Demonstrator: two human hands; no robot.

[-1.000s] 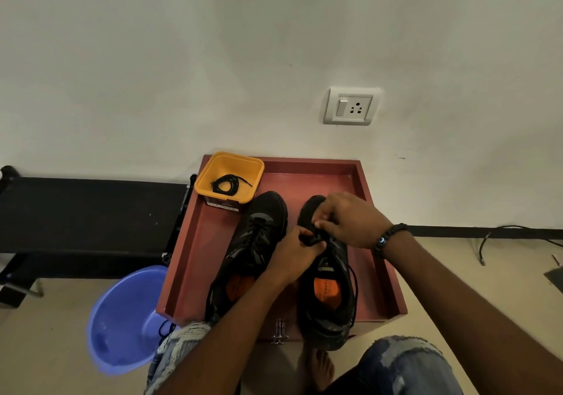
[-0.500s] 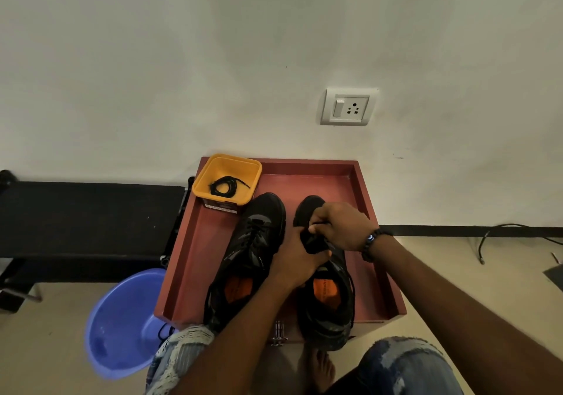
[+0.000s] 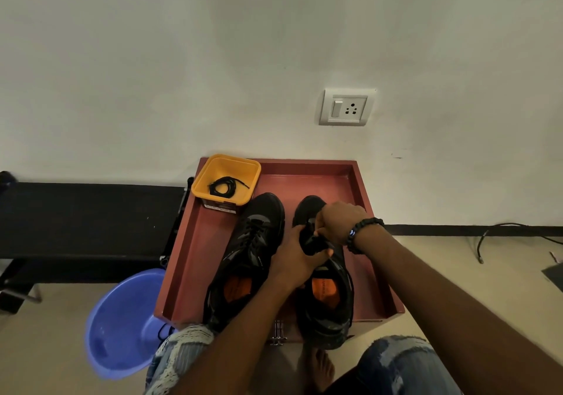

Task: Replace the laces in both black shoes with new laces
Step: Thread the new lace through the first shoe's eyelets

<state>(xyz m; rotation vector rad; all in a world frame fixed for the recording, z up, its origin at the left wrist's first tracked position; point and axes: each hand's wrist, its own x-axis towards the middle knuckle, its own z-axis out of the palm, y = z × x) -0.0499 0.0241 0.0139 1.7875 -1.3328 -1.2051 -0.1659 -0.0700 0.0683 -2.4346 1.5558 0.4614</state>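
In a red-brown wooden tray [image 3: 362,187], both hands, left hand [image 3: 292,257] and right hand [image 3: 339,224], grip the tongue of the right black lace-up shoe [image 3: 327,306], lying lengthwise toe-far, while coiled black laces [image 3: 224,186] wait far-left in a yellow plastic tub [image 3: 243,169].

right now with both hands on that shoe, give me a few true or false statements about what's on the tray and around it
1. Both hands work on the right shoe. True: the left hand and right hand grip its tongue area.
2. The yellow tub is empty. False: a coiled black lace lies inside it.
3. The left shoe is laced. True.
4. The blue basin sits on the red tray. False: it stands on the floor beside the tray.
5. The bead bracelet is on the left wrist. False: it is on the right wrist.
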